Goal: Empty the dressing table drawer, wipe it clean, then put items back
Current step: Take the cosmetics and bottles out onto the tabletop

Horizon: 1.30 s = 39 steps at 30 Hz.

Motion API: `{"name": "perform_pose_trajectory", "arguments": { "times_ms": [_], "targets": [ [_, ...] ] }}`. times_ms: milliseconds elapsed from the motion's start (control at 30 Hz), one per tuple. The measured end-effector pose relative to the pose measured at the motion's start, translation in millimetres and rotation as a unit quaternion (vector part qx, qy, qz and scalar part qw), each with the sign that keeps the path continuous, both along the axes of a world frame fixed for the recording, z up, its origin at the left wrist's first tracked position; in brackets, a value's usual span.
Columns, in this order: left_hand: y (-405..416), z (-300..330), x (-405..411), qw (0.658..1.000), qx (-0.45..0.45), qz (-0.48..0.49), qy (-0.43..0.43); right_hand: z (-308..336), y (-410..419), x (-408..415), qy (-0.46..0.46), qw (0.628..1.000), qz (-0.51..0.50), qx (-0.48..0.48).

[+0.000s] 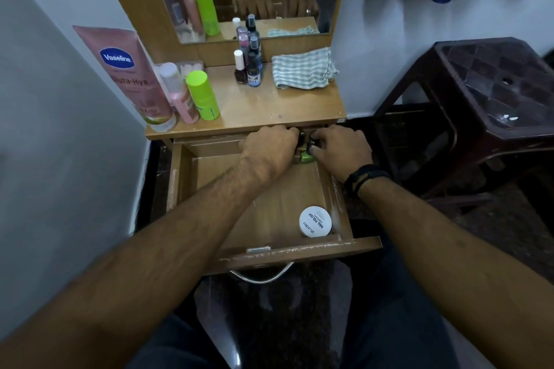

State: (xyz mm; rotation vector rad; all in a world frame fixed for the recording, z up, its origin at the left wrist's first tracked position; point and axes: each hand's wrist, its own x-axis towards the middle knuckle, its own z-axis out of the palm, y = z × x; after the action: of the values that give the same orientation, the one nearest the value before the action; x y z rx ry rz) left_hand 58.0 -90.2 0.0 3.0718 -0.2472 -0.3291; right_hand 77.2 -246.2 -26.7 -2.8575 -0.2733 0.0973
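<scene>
Drawer (177, 177) stood pulled out below the tabletop edge (239, 129), its left half bare wood. Left hand (269, 148) reached to the back right corner, fingers curled around small bottles (305, 156) there; right hand (341, 150) pinched a dark cap beside it. White nail polish remover tub (315, 221) sat against the front right wall. Striped cloth (302, 69) lay on the tabletop's right rear.

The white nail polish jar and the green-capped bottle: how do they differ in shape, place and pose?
The white nail polish jar is low and round, while the green-capped bottle is a tall, slim cylinder. The jar sits inside the open drawer, at its front right corner; the bottle is on the tabletop, at the left. The jar shows its printed lid from above; the bottle stands upright. No hand touches either.
</scene>
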Motion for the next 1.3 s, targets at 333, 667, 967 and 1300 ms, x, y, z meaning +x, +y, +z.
{"name": "perform_pose_trajectory", "arguments": {
  "times_ms": [333,667,967,1300],
  "targets": [
    [-5.0,6.0,-1.2,1.0,-0.018,0.004,0.008,0.7,1.7,1.5,-0.003,1.0,-0.004,0.013],
    [3.9,35.4,-10.9,1.0,0.021,-0.018,0.006,20.8,3.3,-11.7,0.004,0.997,-0.005,0.076],
    [28.8,115.0,3.4,0.995,0.078,-0.041,-0.039,97.3,21.9,5.6,0.003,0.989,0.045,0.138],
    [49.7,140.2,50.6,0.983,0.116,0.05,-0.13,105.6,74.1,67.6,-0.045,0.983,0.05,0.171]
  ]
}}
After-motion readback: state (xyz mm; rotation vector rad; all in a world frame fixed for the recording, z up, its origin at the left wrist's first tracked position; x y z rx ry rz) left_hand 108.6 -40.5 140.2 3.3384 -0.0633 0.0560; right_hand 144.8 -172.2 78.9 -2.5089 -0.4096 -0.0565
